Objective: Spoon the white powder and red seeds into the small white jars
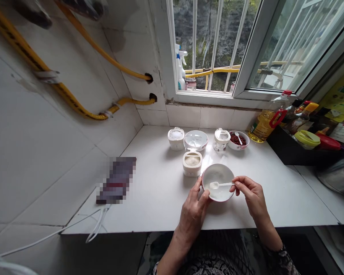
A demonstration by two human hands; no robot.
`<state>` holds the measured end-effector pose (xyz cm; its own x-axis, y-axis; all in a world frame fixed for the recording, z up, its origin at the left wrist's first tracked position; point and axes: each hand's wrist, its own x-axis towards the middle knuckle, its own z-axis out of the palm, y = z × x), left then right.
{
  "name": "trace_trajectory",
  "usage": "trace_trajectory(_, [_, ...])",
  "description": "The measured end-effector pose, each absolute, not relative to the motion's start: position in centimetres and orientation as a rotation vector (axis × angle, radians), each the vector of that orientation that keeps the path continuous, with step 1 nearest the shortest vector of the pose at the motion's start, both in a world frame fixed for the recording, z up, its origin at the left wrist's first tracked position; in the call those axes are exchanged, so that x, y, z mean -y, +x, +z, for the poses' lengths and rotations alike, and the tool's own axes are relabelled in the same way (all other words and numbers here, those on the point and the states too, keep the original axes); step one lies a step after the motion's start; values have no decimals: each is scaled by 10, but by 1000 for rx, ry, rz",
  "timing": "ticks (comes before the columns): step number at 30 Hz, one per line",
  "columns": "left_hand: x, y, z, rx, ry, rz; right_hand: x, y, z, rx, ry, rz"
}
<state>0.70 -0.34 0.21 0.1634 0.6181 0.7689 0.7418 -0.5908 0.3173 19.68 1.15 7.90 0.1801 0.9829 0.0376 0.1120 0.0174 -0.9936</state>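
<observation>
1. Right grip [251, 192] pinches the handle of a white spoon [225, 184] between thumb and fingers.
2. Left grip [193, 210] clasps the left side of a white bowl [222, 173].
3. The spoon's scoop, bearing something white, is inside the bowl.
4. The bowl is near the front of the counter [149, 183]; whether it rests there or hangs slightly above is hard to tell.
5. Just beyond its left side stands a cream tub [192, 172].

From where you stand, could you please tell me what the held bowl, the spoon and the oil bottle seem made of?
Bowl: smooth white with a soft sheen, perhaps ceramic or melamine; I can't tell which. Spoon: probably moulded plastic, opaque white and thin-handled. Oil bottle: likely clear, shiny plastic, as the yellow oil shows through.
</observation>
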Motion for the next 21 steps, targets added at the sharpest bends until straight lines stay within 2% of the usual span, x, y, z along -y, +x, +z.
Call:
trace_trajectory(8, [3, 6, 2, 1392, -2318, -1451, -16, 199, 71, 967, -1290, 1100])
trace_trajectory(21, [3, 5, 5, 1495, -2365, -1456, -26, 196, 72, 952, -1252, 1053])
